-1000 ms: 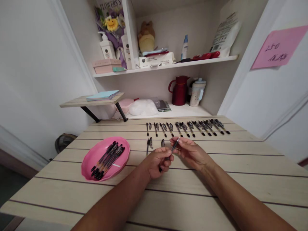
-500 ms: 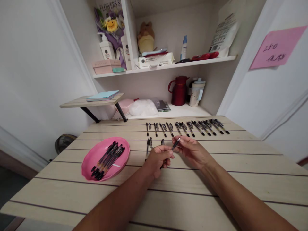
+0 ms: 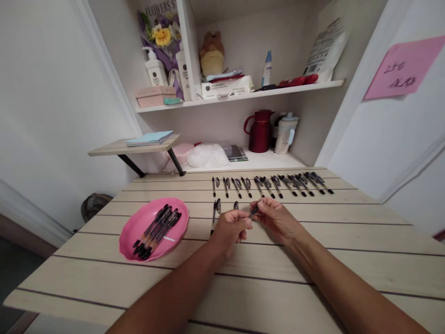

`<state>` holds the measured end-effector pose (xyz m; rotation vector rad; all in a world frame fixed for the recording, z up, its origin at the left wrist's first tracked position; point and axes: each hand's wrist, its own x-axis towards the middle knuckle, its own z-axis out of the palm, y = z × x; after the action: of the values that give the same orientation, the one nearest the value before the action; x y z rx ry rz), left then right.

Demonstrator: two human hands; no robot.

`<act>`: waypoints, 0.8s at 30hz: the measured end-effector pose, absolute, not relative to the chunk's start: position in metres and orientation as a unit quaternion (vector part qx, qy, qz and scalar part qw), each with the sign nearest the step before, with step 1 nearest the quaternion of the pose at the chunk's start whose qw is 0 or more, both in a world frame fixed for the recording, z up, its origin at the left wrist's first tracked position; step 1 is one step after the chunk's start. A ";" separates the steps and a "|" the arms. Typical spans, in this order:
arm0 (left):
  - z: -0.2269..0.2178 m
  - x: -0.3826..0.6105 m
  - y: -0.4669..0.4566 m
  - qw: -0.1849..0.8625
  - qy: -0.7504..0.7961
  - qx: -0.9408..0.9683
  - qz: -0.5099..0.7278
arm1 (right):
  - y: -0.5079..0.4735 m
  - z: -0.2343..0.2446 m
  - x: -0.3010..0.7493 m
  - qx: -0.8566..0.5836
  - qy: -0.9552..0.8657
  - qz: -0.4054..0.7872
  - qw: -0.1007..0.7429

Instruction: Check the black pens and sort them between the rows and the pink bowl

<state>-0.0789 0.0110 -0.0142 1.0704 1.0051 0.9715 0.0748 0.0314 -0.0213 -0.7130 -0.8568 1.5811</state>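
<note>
"What were the hands doing?"

"The left hand [image 3: 231,228] had its fingers closed on the low part of a dark pen [image 3: 254,212]. The right hand [image 3: 278,219] pinched the top end tight. So both held the pen, tilted, up over the table [image 3: 295,297]."

"What had just changed?"

"A moment before, a shiny tip poked up by the right fingers. Now I couldn't see it. I couldn't tell if fingers or a dark part hid it. I think the right hand was busy with that end, so this pen was likely still being worked on."

"What was around them?"

"Off to the left, a pink bowl [image 3: 130,229] held a bunch of pens [image 3: 158,232]. Past the left hand, one thin pen [image 3: 213,215] lay beside a small dark piece [image 3: 218,206]."

"And farther off?"

"A long row of pens [image 3: 246,188], then a red jug [image 3: 260,133] at the back."
</note>
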 end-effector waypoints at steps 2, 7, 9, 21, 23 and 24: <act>-0.014 -0.079 0.011 0.633 0.439 0.472 0.428 | 0.031 -0.022 0.075 -0.287 -0.364 0.690 0.556; -0.013 -0.078 0.010 0.616 0.454 0.479 0.430 | 0.033 -0.025 0.075 -0.301 -0.364 0.667 0.576; -0.013 -0.078 0.009 0.607 0.459 0.484 0.432 | 0.033 -0.025 0.075 -0.309 -0.359 0.665 0.578; -0.010 -0.077 0.009 0.579 0.466 0.490 0.455 | 0.036 -0.027 0.076 -0.316 -0.366 0.651 0.585; -0.012 -0.077 0.009 0.571 0.458 0.499 0.464 | 0.036 -0.027 0.076 -0.319 -0.369 0.646 0.587; -0.013 -0.077 0.010 0.567 0.453 0.504 0.467 | 0.036 -0.027 0.075 -0.320 -0.369 0.645 0.587</act>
<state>-0.0771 0.0099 -0.0126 1.1851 1.0654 1.0980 0.0755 0.0362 -0.0269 -0.7467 -0.8606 1.5042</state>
